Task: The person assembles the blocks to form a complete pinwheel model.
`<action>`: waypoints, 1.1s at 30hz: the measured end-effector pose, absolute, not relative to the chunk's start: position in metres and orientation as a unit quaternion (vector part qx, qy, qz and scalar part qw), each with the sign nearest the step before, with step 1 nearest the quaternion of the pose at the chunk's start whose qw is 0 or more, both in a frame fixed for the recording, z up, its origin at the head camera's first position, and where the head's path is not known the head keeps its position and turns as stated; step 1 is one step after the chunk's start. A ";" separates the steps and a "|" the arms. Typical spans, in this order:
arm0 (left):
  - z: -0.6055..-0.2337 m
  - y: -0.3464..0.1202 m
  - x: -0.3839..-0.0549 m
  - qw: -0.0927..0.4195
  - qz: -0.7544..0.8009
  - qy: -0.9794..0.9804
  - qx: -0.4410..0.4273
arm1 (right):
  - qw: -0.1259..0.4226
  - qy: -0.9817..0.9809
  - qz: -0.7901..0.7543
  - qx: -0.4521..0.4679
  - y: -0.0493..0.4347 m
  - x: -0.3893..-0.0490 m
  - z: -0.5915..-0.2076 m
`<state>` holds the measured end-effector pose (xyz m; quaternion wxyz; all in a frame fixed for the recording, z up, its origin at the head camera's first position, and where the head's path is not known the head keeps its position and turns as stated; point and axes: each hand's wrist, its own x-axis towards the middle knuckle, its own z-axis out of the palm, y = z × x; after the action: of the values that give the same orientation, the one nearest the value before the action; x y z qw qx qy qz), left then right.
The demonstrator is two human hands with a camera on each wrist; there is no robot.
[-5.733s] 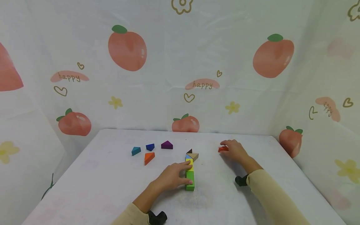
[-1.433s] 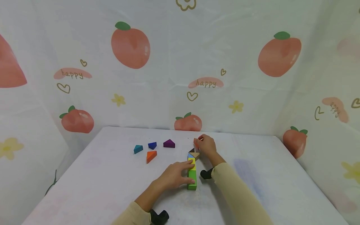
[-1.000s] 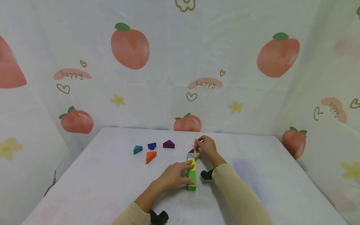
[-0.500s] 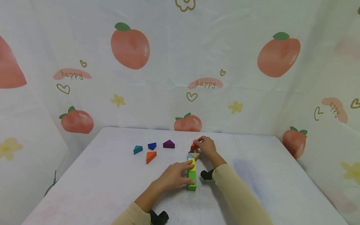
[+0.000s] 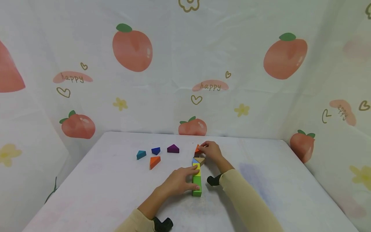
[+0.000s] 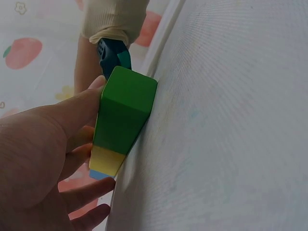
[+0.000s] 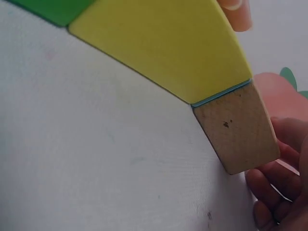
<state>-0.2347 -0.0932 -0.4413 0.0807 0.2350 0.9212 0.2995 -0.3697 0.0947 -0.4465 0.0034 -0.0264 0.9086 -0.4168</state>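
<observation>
In the head view, a row of wooden blocks runs away from me. A green block lies nearest, then a yellow block, a light blue triangle and a tan triangle. My left hand rests on the row, thumb on the green block and fingertips on the yellow. At the far end my right hand pinches an orange-red triangular block, point up, close behind a partly covered dark brown triangle. The right wrist view shows the tan triangle's side, while the orange-red block stays hidden.
Left of the row lie a teal block, a dark blue block, a purple triangle and an orange triangle. They share the white table. A fruit-printed cloth hangs behind.
My right hand has carried the orange-red block from the right to the row's far end. Over the last second it shifted slightly left and nearer, covering part of the dark triangle. The left hand stays put.
</observation>
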 end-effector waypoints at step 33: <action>-0.443 -0.094 -0.236 0.077 0.302 0.919 0.243 | 0.043 0.887 -0.451 -0.084 0.095 -0.365 -0.451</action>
<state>-0.2356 -0.0937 -0.4432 0.0766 0.2426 0.9187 0.3020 -0.3651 0.0954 -0.4514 0.0429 -0.0835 0.8874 -0.4512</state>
